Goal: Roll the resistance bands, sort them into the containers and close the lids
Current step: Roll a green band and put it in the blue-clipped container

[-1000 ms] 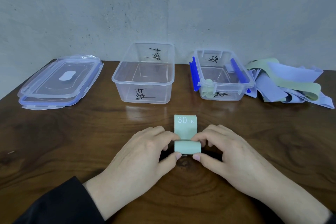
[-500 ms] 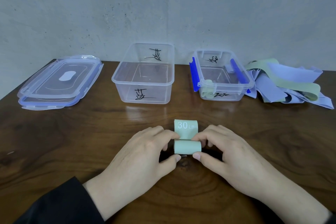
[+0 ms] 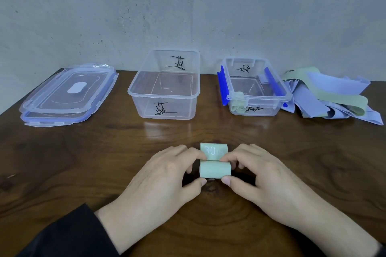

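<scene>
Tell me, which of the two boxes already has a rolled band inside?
The smaller box with blue clips, on the right: a green roll lies in its front-left corner. The bigger middle box holds nothing.

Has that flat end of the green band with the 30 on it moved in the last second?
Yes. The flat end has shortened: its far edge has drawn toward the person, away from the large container, as both hands roll it up.

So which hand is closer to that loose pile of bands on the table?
The right hand. The pile of unrolled bands lies at the table's far right, so it is on that hand's side. The left hand sits across the green roll, farther away.
</scene>
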Motion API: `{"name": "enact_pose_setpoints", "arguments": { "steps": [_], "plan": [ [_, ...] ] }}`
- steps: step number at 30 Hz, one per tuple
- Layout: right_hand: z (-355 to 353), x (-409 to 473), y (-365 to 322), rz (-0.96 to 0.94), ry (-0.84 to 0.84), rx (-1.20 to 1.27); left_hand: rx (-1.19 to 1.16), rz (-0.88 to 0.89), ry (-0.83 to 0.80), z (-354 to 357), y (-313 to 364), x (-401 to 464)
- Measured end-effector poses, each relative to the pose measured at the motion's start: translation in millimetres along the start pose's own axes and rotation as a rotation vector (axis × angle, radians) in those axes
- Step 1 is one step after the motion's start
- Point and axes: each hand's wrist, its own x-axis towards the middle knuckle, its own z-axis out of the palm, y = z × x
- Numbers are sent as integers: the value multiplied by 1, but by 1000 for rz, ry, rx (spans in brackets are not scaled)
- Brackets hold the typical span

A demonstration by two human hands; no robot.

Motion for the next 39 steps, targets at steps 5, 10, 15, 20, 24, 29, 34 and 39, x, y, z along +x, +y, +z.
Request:
{"name": "enact_pose_setpoints", "arguments": {
  "steps": [5, 10, 15, 20, 24, 29, 34, 39],
  "plan": [
    [0, 0, 0, 10, 3, 17, -5, -5, 7, 0, 0, -1],
    [0, 0, -1, 0, 7, -8, -8, -12, 6, 0, 1, 0],
    [0, 0, -1, 8, 14, 4, -4, -7, 3, 0, -1, 0],
    [-1, 0, -3, 16, 26, 31, 0, -6, 10, 1, -3, 0],
    [0, 1, -3, 12, 55, 34, 2, 1, 11, 0, -2, 0],
    [5, 2, -4, 24, 133, 16, 5, 3, 24, -1, -3, 4],
    [7, 3, -6, 26, 152, 7, 21, -2, 28, 0, -2, 6],
    [10, 8, -8, 66, 220, -8, 13, -4, 36, 1, -4, 10]
  ]
}}
